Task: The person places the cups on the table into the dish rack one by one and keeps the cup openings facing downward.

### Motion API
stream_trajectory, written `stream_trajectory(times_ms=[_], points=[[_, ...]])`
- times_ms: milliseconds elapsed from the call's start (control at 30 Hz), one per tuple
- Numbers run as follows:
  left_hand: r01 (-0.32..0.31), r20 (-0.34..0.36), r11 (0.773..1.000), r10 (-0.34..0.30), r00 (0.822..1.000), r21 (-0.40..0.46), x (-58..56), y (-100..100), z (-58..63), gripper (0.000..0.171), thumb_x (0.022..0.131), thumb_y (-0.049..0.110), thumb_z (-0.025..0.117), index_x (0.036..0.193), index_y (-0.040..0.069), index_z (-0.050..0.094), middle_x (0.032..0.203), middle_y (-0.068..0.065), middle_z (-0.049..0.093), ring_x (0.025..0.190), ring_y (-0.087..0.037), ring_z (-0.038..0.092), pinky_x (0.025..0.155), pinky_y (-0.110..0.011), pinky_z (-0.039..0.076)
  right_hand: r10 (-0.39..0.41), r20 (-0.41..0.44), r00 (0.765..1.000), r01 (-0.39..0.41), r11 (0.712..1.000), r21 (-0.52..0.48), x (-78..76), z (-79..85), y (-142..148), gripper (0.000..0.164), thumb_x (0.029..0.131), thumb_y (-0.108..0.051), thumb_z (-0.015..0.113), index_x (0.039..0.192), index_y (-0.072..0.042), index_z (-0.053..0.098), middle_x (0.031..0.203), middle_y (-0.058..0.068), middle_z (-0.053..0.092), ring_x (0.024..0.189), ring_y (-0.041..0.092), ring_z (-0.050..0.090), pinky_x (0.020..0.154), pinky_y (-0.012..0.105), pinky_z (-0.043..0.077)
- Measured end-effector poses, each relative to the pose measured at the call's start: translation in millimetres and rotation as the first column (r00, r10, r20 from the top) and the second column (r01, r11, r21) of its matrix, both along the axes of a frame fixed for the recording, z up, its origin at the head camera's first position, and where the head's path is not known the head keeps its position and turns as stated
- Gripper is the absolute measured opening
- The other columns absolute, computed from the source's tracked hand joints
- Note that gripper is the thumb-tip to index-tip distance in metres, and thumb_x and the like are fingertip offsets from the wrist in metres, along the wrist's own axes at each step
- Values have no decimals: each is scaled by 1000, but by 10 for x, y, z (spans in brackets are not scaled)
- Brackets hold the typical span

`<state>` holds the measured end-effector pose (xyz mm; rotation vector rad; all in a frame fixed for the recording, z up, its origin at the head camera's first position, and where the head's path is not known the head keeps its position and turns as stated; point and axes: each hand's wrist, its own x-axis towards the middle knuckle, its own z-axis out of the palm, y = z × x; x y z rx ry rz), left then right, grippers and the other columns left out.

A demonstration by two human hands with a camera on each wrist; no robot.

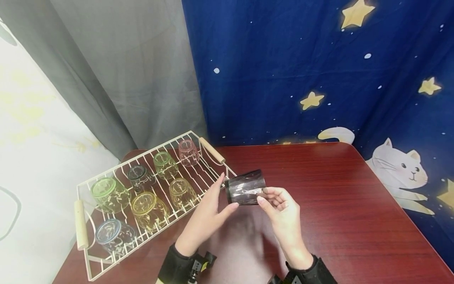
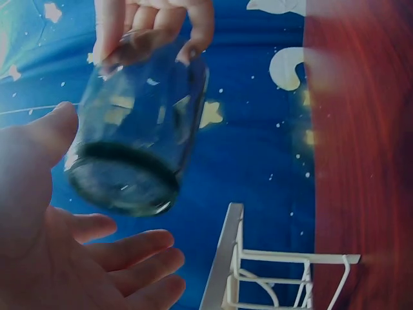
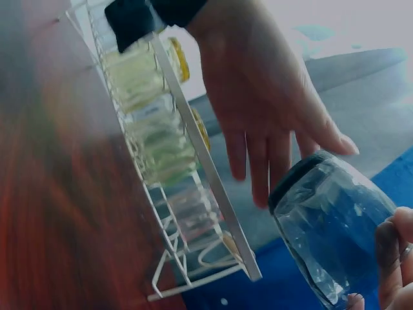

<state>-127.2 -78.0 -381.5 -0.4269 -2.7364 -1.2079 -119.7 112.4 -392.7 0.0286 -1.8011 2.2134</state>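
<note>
A dark grey see-through glass (image 1: 246, 188) is held on its side above the table. My right hand (image 1: 285, 215) pinches it near its mouth between thumb and fingers, on the right in the head view. My left hand (image 1: 205, 221) is spread at the glass's thick base end, with thumb and fingers apart. In the left wrist view the glass (image 2: 139, 129) hangs from the other hand's fingers, its base towards the open left palm (image 2: 39, 258). The right wrist view shows the glass's dark base (image 3: 300, 175) close by the left fingertips.
On the left, a white wire rack (image 1: 134, 158) with wooden handles (image 1: 212, 150) holds several upside-down coloured glasses, among them a pink glass (image 1: 188, 153) and a blue glass (image 1: 115, 236). The rack stands on a reddish-brown table (image 1: 340, 205). Curtains (image 1: 255, 71) hang behind it.
</note>
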Motion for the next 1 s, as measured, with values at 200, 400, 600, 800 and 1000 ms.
stream_trajectory(times_ms=[200,400,600,800,1000], points=[[-25,10,999,25,1000,24,3,59,-40,87,91,43,64,156,11,17,158,-12,33,143,-27,38,117,-46,36,36,10,999,-36,998,-46,38,-27,-64,27,81,13,66,97,-8,62,84,-8,71,81,3,68,73,16,56],[-36,-16,998,37,999,47,12,50,-52,83,92,42,62,156,12,19,159,-11,31,145,-27,35,118,-47,33,52,22,998,-51,998,-20,49,-41,-95,26,82,11,67,97,-9,59,83,-9,69,80,2,67,73,15,55],[-30,-38,995,33,999,92,19,48,-48,77,94,41,60,156,17,19,156,-10,37,143,-25,37,117,-49,35,85,9,996,-85,996,-1,51,-65,-103,25,84,10,65,96,-11,58,84,-11,69,81,1,68,74,15,56],[-43,-85,989,55,995,142,14,66,-35,71,96,36,58,155,21,23,145,-9,46,134,-24,47,110,-50,42,129,9,992,-129,992,-9,34,-113,-112,21,85,7,65,94,-10,57,84,-10,69,81,2,68,75,16,56],[-11,-185,980,49,982,201,-30,67,-18,63,98,27,54,154,25,26,146,-10,44,136,-22,45,113,-49,39,137,59,989,-139,990,34,11,-147,-165,17,85,4,68,94,-2,55,83,-10,69,80,3,68,74,18,57]])
